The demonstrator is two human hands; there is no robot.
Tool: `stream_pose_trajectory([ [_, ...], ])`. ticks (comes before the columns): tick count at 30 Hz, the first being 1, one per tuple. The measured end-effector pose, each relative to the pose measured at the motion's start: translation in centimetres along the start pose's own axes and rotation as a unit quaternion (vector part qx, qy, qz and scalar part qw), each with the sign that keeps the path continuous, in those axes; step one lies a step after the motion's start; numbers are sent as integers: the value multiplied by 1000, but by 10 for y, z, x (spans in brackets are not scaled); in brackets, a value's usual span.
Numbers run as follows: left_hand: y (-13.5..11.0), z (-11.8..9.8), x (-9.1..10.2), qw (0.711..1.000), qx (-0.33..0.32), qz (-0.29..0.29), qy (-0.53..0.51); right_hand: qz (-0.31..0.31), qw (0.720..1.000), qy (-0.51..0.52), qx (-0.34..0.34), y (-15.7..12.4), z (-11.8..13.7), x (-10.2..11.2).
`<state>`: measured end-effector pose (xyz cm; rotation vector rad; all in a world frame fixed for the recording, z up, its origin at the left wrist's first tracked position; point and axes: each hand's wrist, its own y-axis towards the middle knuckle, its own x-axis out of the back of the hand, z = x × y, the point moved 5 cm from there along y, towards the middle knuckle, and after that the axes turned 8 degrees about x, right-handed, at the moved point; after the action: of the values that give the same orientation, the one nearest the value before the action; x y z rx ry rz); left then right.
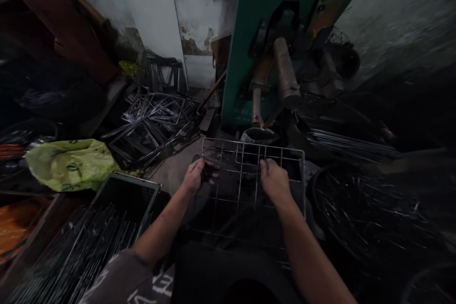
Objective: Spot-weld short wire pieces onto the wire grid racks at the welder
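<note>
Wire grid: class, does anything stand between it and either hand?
Nothing visible does. The right hand grips the wire grid near its far edge; the left hand is at its left side, with no object between, though its contact is unclear.

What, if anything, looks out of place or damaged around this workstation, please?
The wire frames left of the green machine lie in a jumbled heap, crossing at odd angles rather than stacked. The wall behind also looks worn, with dark, patchy stains. The wire grid in front shows no obvious bend.
</note>
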<state>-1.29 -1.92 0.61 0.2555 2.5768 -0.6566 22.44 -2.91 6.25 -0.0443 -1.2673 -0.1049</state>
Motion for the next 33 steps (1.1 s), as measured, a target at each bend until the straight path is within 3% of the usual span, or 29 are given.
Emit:
stream_pose_trajectory([
  [7,4,2,1,1000,4,4,-12,-17,1000,-24,-8,2,-1,-4],
  [14,7,0,1,1000,5,7,-22,23,998,-38,-37,6,3,-2],
  [33,52,-12,-12,997,33,-8,-63,52,994,-96,-25,57,1,10],
])
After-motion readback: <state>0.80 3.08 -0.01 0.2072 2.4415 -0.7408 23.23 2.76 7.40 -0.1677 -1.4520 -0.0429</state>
